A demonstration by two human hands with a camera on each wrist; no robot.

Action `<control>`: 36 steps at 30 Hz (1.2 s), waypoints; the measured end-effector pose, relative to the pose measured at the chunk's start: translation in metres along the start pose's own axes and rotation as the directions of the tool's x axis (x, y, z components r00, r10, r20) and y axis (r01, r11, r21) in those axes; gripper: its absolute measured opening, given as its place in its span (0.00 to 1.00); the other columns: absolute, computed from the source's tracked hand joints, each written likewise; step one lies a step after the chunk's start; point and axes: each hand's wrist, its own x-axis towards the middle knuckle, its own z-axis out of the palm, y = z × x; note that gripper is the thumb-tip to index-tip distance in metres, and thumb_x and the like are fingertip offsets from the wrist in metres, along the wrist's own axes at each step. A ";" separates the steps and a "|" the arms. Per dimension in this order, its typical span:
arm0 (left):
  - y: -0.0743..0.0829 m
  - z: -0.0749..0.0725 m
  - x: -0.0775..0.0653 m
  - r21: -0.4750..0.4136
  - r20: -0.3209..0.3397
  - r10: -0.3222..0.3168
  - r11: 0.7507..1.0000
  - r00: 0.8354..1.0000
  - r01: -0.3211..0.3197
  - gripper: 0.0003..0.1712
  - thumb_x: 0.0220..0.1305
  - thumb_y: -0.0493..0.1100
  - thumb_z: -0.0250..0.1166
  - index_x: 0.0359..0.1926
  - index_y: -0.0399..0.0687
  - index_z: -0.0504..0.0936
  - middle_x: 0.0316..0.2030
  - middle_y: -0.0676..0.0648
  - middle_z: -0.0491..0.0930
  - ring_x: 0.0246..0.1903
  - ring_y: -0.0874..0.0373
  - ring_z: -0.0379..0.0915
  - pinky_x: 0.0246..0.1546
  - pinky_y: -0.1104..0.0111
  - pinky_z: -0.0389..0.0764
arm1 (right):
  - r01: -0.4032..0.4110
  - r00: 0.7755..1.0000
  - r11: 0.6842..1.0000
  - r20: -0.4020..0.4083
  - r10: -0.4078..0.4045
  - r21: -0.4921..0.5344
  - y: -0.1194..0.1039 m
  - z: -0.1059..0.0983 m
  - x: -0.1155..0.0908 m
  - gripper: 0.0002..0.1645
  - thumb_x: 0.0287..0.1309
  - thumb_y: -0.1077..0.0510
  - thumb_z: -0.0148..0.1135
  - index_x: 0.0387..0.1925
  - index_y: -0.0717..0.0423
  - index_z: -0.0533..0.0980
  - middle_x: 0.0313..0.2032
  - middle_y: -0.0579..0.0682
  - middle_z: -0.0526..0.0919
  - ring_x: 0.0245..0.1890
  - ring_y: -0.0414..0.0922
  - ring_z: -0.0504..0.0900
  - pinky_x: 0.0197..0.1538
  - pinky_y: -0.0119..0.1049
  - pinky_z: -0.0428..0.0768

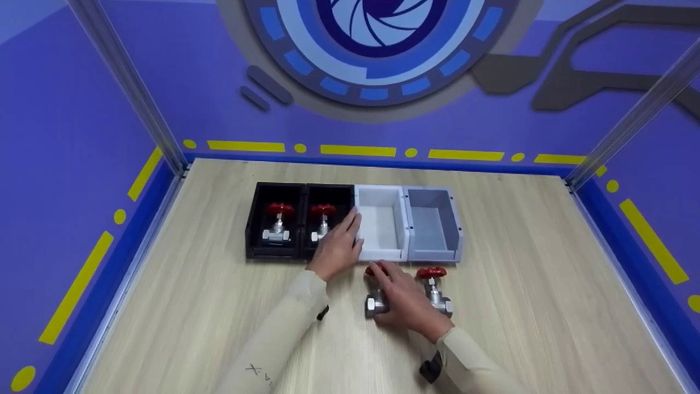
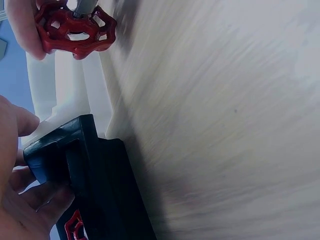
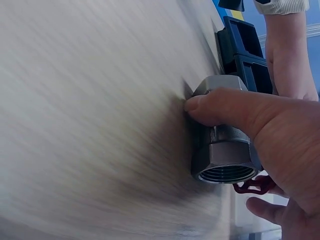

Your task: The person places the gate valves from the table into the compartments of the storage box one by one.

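Had the right hand (image 1: 409, 300) pinching a chunky, red-wheeled silver metal valve (image 1: 375, 306), left hand (image 1: 336, 249) spread-fingered over the edge of a boxy black plastic bin (image 1: 330, 186).

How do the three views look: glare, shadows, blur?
Head: fairly even light, only soft shadows on the tabletop; left wrist: pale glare washes out the tabletop at upper right, and a shadow runs along the black bin; right wrist: wood grain looks smeared, with a dark shadow beside the gripped valve, though its end threads are readable.
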 end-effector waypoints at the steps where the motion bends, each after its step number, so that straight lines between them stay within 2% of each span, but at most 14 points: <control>1: 0.000 0.000 0.000 0.000 -0.003 0.003 1.000 1.000 -0.003 0.33 0.61 0.47 0.56 0.65 0.40 0.62 0.68 0.45 0.57 0.55 0.50 0.71 0.49 0.58 0.75 | 0.001 1.000 1.000 -0.002 -0.001 -0.002 0.000 0.000 0.000 0.68 0.24 0.45 0.77 0.69 0.49 0.52 0.65 0.51 0.59 0.62 0.49 0.64 0.60 0.48 0.68; 11: -0.001 0.002 -0.001 0.014 -0.036 0.032 0.999 0.999 -0.031 0.32 0.60 0.46 0.57 0.64 0.38 0.63 0.66 0.42 0.60 0.55 0.50 0.71 0.50 0.58 0.74 | 0.026 0.999 0.999 -0.020 -0.027 -0.035 0.001 -0.002 0.000 0.67 0.23 0.42 0.76 0.69 0.52 0.54 0.64 0.54 0.62 0.62 0.51 0.65 0.60 0.48 0.67; 25: 0.001 0.001 -0.001 -0.013 0.008 -0.006 1.000 1.000 0.006 0.33 0.62 0.47 0.55 0.66 0.42 0.60 0.68 0.46 0.56 0.58 0.52 0.68 0.54 0.58 0.72 | 0.065 0.997 0.997 -0.034 -0.066 -0.033 0.001 0.000 0.001 0.68 0.23 0.40 0.76 0.69 0.53 0.54 0.64 0.55 0.61 0.62 0.53 0.64 0.61 0.51 0.66; 31: 0.001 0.001 -0.001 -0.011 0.002 -0.004 1.000 1.000 0.004 0.33 0.62 0.47 0.55 0.66 0.41 0.61 0.68 0.45 0.57 0.58 0.52 0.68 0.53 0.58 0.73 | 0.084 0.995 0.996 -0.053 -0.085 -0.011 0.002 -0.001 0.002 0.66 0.24 0.41 0.76 0.68 0.55 0.55 0.63 0.56 0.62 0.62 0.52 0.65 0.60 0.49 0.68; 36: 0.002 -0.001 0.000 -0.020 0.027 -0.018 1.000 0.999 0.019 0.33 0.62 0.47 0.55 0.67 0.42 0.60 0.69 0.46 0.55 0.59 0.52 0.67 0.55 0.59 0.72 | 0.084 0.995 0.996 -0.047 -0.084 -0.010 0.002 -0.002 0.004 0.66 0.24 0.43 0.77 0.68 0.55 0.55 0.63 0.56 0.63 0.61 0.53 0.65 0.59 0.49 0.69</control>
